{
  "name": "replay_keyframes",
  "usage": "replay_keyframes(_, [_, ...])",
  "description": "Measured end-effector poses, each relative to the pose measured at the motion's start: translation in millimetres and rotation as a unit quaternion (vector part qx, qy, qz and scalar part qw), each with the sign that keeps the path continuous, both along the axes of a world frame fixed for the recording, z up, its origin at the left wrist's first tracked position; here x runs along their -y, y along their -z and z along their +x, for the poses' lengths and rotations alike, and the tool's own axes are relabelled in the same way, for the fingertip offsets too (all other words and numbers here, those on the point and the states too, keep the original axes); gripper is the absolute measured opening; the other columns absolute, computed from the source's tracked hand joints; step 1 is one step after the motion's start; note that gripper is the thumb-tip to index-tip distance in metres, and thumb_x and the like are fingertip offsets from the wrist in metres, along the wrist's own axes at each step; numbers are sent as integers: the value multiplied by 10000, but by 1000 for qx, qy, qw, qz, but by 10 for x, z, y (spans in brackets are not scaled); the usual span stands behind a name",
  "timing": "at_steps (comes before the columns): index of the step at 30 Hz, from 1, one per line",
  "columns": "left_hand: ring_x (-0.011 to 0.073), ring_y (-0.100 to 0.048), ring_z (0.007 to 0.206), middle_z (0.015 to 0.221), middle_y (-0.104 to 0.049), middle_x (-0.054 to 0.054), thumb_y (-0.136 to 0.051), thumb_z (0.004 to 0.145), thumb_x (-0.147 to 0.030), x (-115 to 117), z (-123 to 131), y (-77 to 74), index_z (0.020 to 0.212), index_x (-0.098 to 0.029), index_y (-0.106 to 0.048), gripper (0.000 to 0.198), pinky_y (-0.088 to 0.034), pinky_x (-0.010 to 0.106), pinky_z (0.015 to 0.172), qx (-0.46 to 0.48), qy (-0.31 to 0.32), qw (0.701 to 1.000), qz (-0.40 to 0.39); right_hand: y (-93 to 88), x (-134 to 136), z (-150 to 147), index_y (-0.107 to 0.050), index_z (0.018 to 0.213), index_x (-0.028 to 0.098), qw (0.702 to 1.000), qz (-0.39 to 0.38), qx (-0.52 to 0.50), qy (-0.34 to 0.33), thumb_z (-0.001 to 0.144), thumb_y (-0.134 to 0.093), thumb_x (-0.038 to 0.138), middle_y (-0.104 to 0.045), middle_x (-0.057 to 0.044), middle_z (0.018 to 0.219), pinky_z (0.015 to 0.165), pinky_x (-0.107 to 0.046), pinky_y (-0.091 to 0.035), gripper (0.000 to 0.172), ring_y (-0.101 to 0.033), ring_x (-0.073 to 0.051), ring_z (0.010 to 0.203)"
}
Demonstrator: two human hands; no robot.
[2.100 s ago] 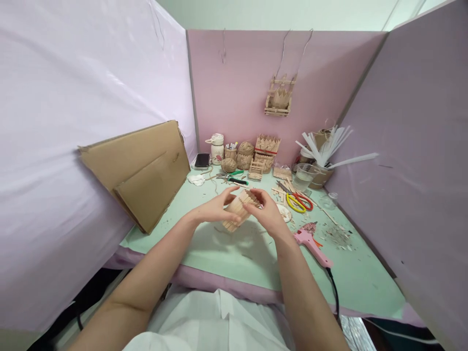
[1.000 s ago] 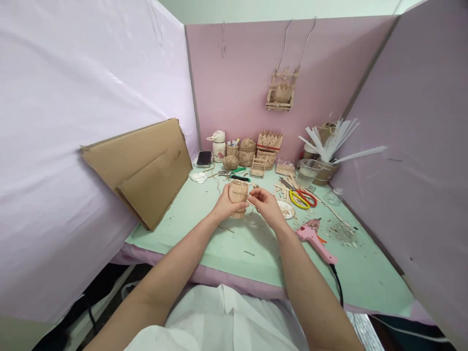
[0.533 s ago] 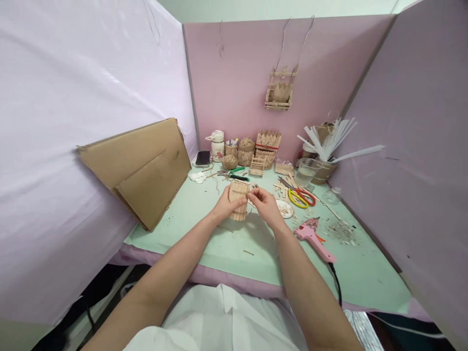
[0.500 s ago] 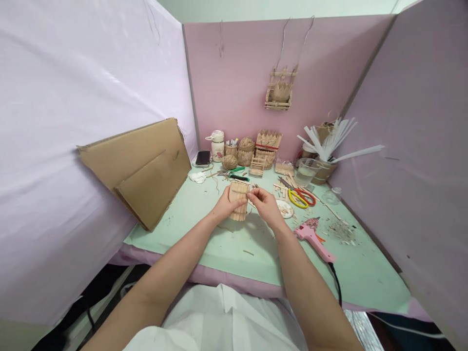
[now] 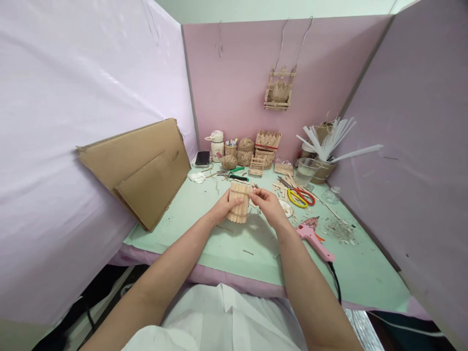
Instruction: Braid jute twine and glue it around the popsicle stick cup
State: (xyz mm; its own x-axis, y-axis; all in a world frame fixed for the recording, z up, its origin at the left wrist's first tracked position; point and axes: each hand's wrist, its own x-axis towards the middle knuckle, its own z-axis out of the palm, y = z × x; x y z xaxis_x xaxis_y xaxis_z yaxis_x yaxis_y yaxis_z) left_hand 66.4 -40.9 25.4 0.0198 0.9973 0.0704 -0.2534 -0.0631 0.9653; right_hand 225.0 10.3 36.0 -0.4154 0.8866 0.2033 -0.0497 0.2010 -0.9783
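A small barrel-like piece made of upright wooden sticks [image 5: 238, 204] is held up over the middle of the table, with bands of twine round its upper and lower parts. My left hand [image 5: 224, 206] grips it from the left, thumb across its front. At its right edge, close to the upper twine band, my right hand [image 5: 266, 201] is closed with thumb and forefinger pinched together. What lies in that pinch, if anything, is too small to make out. Behind the piece lie green-handled pliers [image 5: 234, 171] and a dark-handled cutter [image 5: 239, 178].
Scissors [image 5: 302, 197] and a pink glue gun [image 5: 315, 241] with a cord lie at right, near stick scraps. Twine balls [image 5: 229, 162], a bottle [image 5: 217, 146] and stick-built pieces [image 5: 268, 146] line the back. Cardboard [image 5: 139, 165] leans at left; white glue sticks [image 5: 334, 136] stand back right.
The stick piece has turned slightly and shows more of its front. My right hand, still pinched, has shifted a little to the right along its edge.
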Motion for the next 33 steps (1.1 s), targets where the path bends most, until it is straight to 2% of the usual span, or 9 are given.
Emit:
replay_keyframes(8, [209, -634, 815, 975, -647, 128, -743, 650, -417, 22, -1, -29, 1097, -138, -483, 587, -498, 332, 692, 17, 30, 999, -9, -44, 27, 9, -558, 698, 193, 1000, -7, -12, -14, 675, -662, 504, -519, 30, 602, 555, -253, -329, 329, -434, -108, 560])
replay_keyframes(17, [245, -642, 828, 990, -654, 116, -725, 650, -437, 35, -45, -37, 1118, -141, -545, 583, -502, 345, 686, 58, 97, 993, -34, 25, -25, 35, -558, 677, 196, 999, -17, -16, -37, 654, -684, 545, -482, 45, 552, 558, -255, -328, 372, -393, -101, 535])
replay_keyframes(22, [237, -634, 810, 949, -662, 114, -726, 643, -423, 42, -53, -37, 1098, -136, -569, 560, -496, 337, 673, 68, 111, 991, -31, 39, -27, 48, -555, 678, 203, 998, -25, -8, -54, 660, -675, 559, -478, 47, 555, 552, -259, -325, 376, -369, -98, 519])
replay_keyframes(27, [232, -634, 809, 909, -670, 118, -750, 599, -446, 45, -70, -32, 1078, -154, -583, 585, -502, 338, 678, 68, 125, 989, -30, 39, -24, 50, -546, 645, 197, 998, -29, -13, -61, 640, -696, 543, -481, 44, 569, 574, -269, -348, 377, -400, -99, 536])
replay_keyframes(33, [254, -646, 824, 916, -682, 136, -763, 560, -457, 58, -100, -23, 1088, -140, -592, 639, -502, 358, 704, 69, 159, 984, -41, 56, -32, 77, -533, 661, 196, 992, -51, -22, -113, 649, -712, 482, -484, 49, 584, 595, -270, -376, 338, -462, -109, 564])
